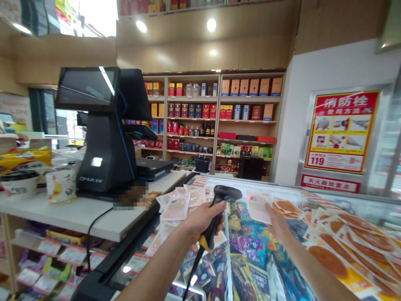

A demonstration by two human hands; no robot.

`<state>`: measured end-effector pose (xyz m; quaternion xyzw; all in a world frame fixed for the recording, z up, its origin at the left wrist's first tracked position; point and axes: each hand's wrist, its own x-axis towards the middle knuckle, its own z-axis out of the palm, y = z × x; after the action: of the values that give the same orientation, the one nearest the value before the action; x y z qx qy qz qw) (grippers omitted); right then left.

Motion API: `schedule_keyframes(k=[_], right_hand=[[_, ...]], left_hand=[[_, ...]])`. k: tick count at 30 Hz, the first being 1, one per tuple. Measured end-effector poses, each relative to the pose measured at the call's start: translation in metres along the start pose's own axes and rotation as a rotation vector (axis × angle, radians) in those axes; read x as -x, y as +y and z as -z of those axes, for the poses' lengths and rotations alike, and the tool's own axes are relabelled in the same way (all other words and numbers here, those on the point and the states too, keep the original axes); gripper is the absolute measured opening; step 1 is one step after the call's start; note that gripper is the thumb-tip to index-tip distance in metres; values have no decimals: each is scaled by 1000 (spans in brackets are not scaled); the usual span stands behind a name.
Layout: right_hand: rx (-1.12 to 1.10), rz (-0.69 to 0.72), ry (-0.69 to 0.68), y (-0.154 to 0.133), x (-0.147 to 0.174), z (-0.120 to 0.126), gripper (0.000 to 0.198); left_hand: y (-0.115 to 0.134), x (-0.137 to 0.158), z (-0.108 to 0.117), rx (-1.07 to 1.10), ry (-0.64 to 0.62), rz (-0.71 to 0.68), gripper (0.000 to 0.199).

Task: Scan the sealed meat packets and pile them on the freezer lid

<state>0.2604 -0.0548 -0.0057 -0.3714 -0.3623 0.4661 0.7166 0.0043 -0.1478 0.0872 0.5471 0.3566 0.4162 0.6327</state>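
My left hand (202, 221) is wrapped round the handle of a black and yellow barcode scanner (227, 192), whose cable (194, 265) runs down toward me. The scanner head is up, above the glass top of a freezer (216, 179). My right hand (277, 221) is closed on the right edge of a pale, flat packet (258, 205), just right of the scanner head. Its fingertips are partly hidden. Similar pale packets (177, 207) lie in a spread on the glass to the left of the scanner. Packs with round brown pictures (328, 261) lie to the right.
Colourful wrapped goods (247, 244) show through the freezer glass. On the left, a white counter (103, 219) bears a dark checkout terminal (103, 154) and a paper cup (61, 186). Behind stand shelves of boxed bottles (192, 110); a red fire notice (343, 131) hangs at right.
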Motion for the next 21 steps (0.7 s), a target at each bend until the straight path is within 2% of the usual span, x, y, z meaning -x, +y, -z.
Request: schedule_keyframes(k=[3, 8, 12, 17, 21], right_hand=[[-2, -10, 16, -1, -1, 1, 35], [121, 18, 37, 5, -6, 3, 42], [447, 103, 37, 16, -8, -4, 50], [938, 203, 153, 25, 0, -35, 60], [1270, 157, 34, 30, 10, -66, 54]], left_hand=[[1, 1, 1, -1, 27, 10, 35], [3, 9, 16, -89, 167, 8, 34], [0, 12, 36, -228, 303, -50, 34], [-7, 13, 62, -314, 426, -15, 38], [-13, 15, 75, -293, 443, -25, 38]])
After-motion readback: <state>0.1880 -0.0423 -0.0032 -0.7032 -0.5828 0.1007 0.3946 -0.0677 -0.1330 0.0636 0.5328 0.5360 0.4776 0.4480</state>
